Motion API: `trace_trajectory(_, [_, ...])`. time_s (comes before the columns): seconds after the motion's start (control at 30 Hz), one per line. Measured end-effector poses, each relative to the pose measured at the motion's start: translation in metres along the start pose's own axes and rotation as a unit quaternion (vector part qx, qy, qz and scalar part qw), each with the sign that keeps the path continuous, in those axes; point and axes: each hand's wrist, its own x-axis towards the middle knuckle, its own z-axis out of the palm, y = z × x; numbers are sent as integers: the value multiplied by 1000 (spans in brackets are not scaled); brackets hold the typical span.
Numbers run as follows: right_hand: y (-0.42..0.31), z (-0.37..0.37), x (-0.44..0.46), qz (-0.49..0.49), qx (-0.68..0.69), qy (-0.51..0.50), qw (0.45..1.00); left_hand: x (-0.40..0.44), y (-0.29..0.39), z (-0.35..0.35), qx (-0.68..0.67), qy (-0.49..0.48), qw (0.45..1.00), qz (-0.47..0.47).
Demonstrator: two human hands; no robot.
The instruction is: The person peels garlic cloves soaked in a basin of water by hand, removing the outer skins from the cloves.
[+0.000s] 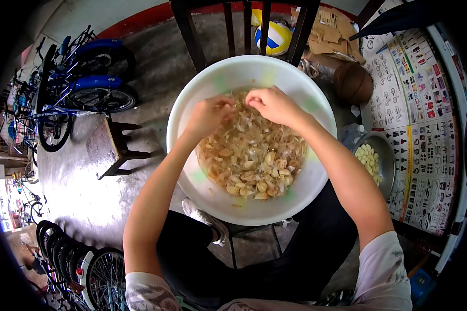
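Note:
A wide white plastic basin (189, 171) holds garlic cloves (262, 185) and loose papery skins (244, 137) in water. Over the far left part of the pile is my left hand (213, 114), its fingers curled in and slightly blurred. My right hand (275, 103) is beside it, thumb and fingers pinched together at the far side of the pile. Whatever lies between the fingers of either hand is hidden or too small to name. Right of the basin, a metal bowl (389, 166) contains peeled garlic cloves (368, 161).
Behind the basin stands a dark wooden chair (233, 31), with a volleyball (275, 37) beyond its slats. A basketball (353, 83) and flattened cardboard (334, 31) are at right, near a printed sheet (394, 98). Left are a small stool (114, 145) and bicycles (96, 78).

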Motion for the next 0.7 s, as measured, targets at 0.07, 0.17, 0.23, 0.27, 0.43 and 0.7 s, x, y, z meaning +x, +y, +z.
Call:
trace_trajectory(0.07, [7,8,-4,-16,-77,-67,995,-8,3,2,368,-62,928,17])
trace_trajectory(0.17, [7,28,-14,-7,-222,-134,966,-19,1,17,574,-85,813,43])
trace_trajectory(0.23, [8,36,-15,-5,-242,-150,959,-19,13,24,568,-50,821,41])
trace_trajectory(0.27, [9,38,-13,-22,-264,-84,961,-17,19,24,562,-11,826,43])
trace_trajectory(0.43, [-17,2,-9,-56,-313,25,948,-9,31,11,396,51,907,135])
trace_trajectory(0.7, [-4,-13,-7,55,86,-89,991,2,17,8,223,77,958,164])
